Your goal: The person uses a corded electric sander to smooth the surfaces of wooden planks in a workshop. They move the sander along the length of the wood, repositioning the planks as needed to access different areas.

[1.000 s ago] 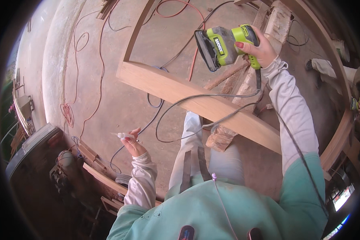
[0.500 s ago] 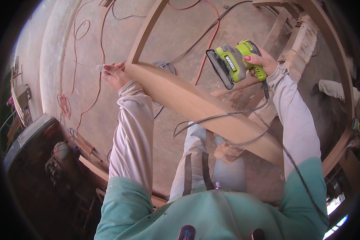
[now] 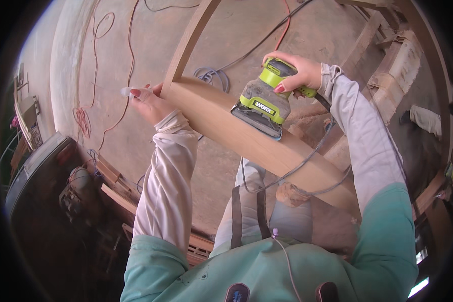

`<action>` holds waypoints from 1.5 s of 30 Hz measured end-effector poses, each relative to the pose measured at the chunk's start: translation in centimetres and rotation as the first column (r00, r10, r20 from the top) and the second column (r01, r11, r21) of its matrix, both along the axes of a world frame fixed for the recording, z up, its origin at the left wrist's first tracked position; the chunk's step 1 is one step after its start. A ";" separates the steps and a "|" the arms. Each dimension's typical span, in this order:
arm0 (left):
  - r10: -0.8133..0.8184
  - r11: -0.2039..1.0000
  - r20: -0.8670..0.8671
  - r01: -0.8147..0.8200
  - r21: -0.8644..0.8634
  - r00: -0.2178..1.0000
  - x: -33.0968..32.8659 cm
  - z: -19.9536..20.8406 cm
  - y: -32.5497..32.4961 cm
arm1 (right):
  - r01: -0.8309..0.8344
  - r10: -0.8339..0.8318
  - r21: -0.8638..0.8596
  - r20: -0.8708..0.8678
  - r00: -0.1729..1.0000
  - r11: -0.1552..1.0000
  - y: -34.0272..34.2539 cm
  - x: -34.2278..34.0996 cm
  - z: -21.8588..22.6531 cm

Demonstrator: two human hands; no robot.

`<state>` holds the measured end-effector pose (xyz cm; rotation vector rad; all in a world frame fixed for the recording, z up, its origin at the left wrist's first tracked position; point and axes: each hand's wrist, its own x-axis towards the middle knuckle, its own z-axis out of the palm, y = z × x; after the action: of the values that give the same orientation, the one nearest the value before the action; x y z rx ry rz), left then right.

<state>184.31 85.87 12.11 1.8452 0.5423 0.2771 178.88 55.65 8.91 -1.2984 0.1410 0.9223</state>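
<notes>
My right hand is wrapped round the body of a green and grey electric sander. The sander's flat pad is tilted and lies at the far edge of a pale wooden board; I cannot tell whether it presses on the wood. Close to the board's left end, my left hand pinches a small whitish piece between thumb and fingers. Its wrist is beside the board, and some of its fingers are hidden. A black power cord runs from the sander across the board.
A narrow wooden rail rises from the board's left end. A curved wooden piece arches at the right, near a rough timber stand. Coiled cords lie on the concrete floor. Dark machinery stands at left.
The sander has come left and down onto or close to the board, and its pad has turned downward. My left hand remains at the board's end with the whitish piece.
</notes>
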 end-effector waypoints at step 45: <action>-0.037 0.999 -0.059 0.037 0.006 0.998 -0.2 0.6 -0.2 | -0.071 0.073 -0.069 0.028 0.997 0.995 5.8 9.4 -1.3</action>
<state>184.10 85.65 12.70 1.8728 0.5475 0.2007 188.25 61.42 7.64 -1.3877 0.1036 0.9657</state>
